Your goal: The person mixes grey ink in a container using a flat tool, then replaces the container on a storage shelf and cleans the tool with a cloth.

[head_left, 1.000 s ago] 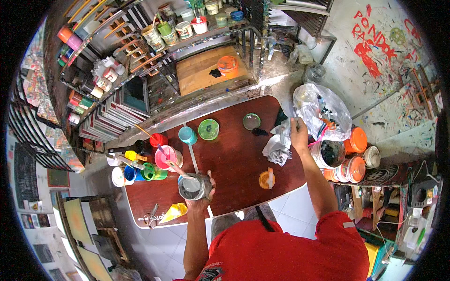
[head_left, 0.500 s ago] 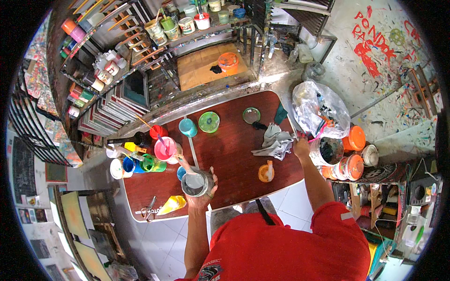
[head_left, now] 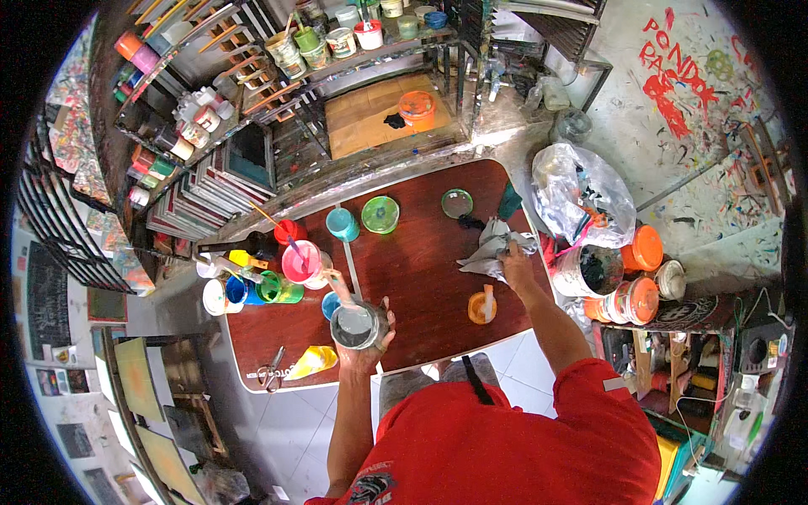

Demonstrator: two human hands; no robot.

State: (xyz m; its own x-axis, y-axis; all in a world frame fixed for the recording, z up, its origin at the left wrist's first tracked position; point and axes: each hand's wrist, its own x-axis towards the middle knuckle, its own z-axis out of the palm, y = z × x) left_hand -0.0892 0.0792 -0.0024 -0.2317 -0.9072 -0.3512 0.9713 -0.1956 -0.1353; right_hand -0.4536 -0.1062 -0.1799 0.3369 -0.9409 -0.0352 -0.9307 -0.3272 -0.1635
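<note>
My left hand is wrapped around a jar of grey paint, held tilted above the near middle of the table. A wooden stirring stick rises beside the jar's far rim. On the right half of the table, my right hand is closed on a crumpled grey cloth. Nearer to me stands a small orange tub with a pale stick or brush in it. A clear round lid with a green rim and a dark rag lie beyond the cloth.
Paint pots crowd the table's left side, among them a pink one and a teal one. Scissors and a yellow packet lie near the front-left edge. Beyond the right edge are a plastic bag and orange-lidded tubs.
My right hand has moved left from the table's right edge onto the grey cloth and closed on it. My left hand still holds the paint jar, almost unmoved.
</note>
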